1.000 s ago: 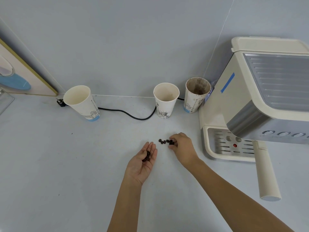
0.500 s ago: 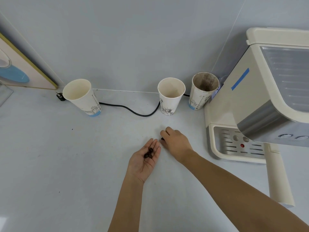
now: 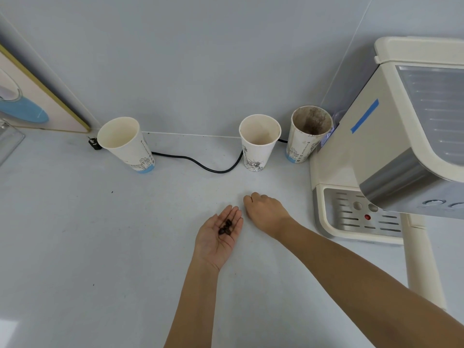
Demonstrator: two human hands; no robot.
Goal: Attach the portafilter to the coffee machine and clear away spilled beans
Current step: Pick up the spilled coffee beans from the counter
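My left hand (image 3: 217,237) lies palm up on the white counter, cradling a few dark coffee beans (image 3: 225,227). Just right of its fingertips, my right hand (image 3: 266,212) rests knuckles up with the fingers curled under; whatever is beneath them is hidden. No loose beans show on the counter. The cream coffee machine (image 3: 391,146) stands at the right, and the portafilter's cream handle (image 3: 421,267) sticks out toward me from under its front.
Three paper cups stand along the wall: one at the left (image 3: 125,144), one in the middle (image 3: 258,144), and a stained one (image 3: 307,134) against the machine. A black cable (image 3: 200,165) runs between them. The drip tray (image 3: 334,222) sits right of my right hand.
My right hand has drawn the loose beans left toward my left palm and now covers them. The view has shifted, bringing the machine closer.
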